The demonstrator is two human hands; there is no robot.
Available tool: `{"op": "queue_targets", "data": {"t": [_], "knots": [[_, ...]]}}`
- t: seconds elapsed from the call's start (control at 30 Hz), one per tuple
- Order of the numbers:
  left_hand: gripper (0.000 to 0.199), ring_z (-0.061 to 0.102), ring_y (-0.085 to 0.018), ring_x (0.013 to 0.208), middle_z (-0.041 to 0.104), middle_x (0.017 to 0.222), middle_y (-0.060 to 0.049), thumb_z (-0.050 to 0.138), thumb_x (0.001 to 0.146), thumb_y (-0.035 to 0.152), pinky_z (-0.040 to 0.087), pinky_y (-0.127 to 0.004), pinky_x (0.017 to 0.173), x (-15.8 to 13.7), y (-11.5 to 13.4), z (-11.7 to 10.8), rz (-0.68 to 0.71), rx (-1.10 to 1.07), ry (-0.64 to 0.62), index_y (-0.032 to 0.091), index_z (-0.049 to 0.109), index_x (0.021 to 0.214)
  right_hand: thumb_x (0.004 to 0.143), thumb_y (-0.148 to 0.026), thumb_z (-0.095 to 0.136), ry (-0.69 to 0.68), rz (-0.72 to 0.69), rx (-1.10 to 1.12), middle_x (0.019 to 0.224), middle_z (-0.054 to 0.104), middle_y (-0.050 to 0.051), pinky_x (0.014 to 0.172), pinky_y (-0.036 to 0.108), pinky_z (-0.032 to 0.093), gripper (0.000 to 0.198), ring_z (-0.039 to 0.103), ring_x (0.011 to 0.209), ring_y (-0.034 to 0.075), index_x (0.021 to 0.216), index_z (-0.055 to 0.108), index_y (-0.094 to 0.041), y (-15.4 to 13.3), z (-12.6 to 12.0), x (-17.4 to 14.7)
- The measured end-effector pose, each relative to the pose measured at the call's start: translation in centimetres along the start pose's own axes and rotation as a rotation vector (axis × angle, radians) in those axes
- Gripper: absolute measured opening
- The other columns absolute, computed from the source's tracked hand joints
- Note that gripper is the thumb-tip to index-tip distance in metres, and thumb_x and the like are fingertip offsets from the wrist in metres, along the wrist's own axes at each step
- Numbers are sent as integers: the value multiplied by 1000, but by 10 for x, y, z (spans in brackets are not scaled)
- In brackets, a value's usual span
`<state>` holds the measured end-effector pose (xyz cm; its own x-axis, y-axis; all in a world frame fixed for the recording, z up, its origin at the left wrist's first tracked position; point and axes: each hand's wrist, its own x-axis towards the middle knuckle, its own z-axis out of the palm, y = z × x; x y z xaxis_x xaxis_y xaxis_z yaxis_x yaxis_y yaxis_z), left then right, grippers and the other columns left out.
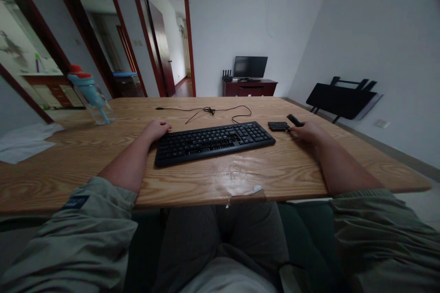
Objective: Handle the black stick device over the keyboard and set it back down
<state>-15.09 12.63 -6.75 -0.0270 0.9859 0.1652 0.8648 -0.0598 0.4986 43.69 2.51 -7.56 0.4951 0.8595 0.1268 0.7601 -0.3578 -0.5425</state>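
A black keyboard (215, 141) lies slightly askew on the wooden table (192, 183), its cable (220, 109) loosely bundled behind it. My left hand (158, 129) rests at the keyboard's far left corner, fingers curled against its edge. To the right of the keyboard, my right hand (307, 132) is closed on a short black bar-shaped object (294, 120), tilted up from the table; its kind is unclear. Just left of those fingers lies a small flat black piece (278, 126) with a ridged top. Whether the two black pieces are joined, I cannot tell.
A clear bottle with a blue and red top (91, 94) stands at the back left, near white paper or cloth (27, 141). Torn clear film (247, 192) covers the table's front edge. A folded black table (340, 100) leans by the right wall; a screen (250, 67) stands beyond.
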Motion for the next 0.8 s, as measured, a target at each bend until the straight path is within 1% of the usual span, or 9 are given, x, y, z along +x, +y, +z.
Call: {"op": "queue_targets", "data": {"t": [0.1,0.17,0.27,0.37,0.57,0.8], "knots": [[30,67,-24,77,75,81,-9,57,76,43,48,-32,67,1,0,0,-6,-13,-9,19,74,76,78,-31,68,20,85,-56,72,69,12,53,31,42,34,63,62,23,103,74,-10,-2,-3,-4],[28,67,-24,77,74,80,-8,58,75,43,48,-32,67,0,1,0,-5,-20,-3,19,74,75,77,-31,69,6,84,-56,73,69,11,53,30,41,33,62,61,22,102,74,-11,-4,-5,-7],[27,67,-24,77,74,78,-8,58,74,42,49,-32,67,-3,3,-1,-5,-16,8,20,74,73,75,-32,72,-62,99,-40,71,68,9,52,30,40,30,60,58,20,97,75,-13,-6,-7,-8],[28,67,-24,78,75,80,-8,58,74,42,49,-31,66,-4,3,-1,-8,-19,3,20,74,76,76,-33,72,-87,109,-44,71,67,8,53,29,41,30,60,59,19,98,75,-14,-5,-5,-5],[29,67,-25,81,75,81,-8,58,75,43,50,-32,71,-3,1,-1,28,0,7,20,75,76,77,-35,70,-70,52,-76,69,67,8,52,29,41,34,61,60,21,102,75,-14,-1,-1,2],[30,68,-25,84,77,87,-8,56,79,40,50,-30,72,-5,4,-3,8,26,-5,20,76,85,72,-33,70,-76,5,-68,67,67,8,52,30,42,37,62,59,22,103,76,-13,-1,1,5]]}}
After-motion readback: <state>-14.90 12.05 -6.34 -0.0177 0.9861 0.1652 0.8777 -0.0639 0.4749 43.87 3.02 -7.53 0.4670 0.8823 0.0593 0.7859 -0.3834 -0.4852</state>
